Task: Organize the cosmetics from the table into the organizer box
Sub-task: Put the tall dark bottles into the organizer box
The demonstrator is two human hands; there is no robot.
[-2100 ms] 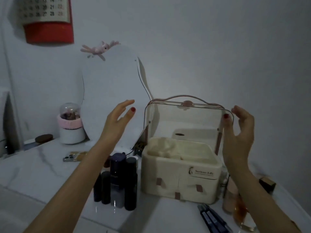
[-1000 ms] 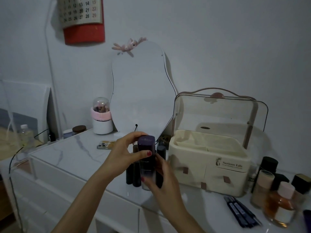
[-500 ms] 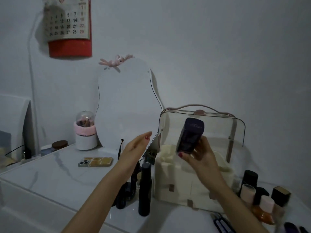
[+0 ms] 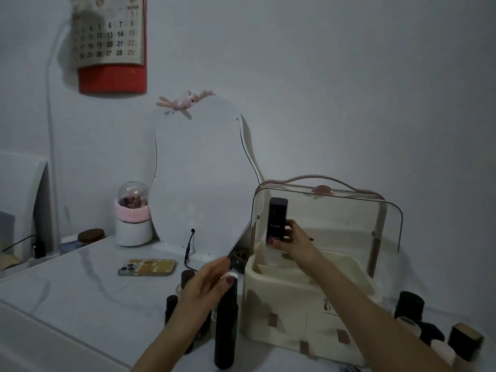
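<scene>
Right hand (image 4: pixel 291 244) grips one upright dark purple rectangular bottle (image 4: pixel 277 219) above open cream plastic organizer box (image 4: pixel 308 307). Left hand (image 4: pixel 206 287), fingers relaxed, empty, over about four dark cylindrical bottles (image 4: pixel 226 326) on white marble table (image 4: pixel 80 291).

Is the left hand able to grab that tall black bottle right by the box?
Probably yes. The left hand hovers open just above the tall black cylindrical bottle, which stands upright left of the cream organizer box. Nothing lies between them; neighbouring dark bottles stand close, though.
</scene>
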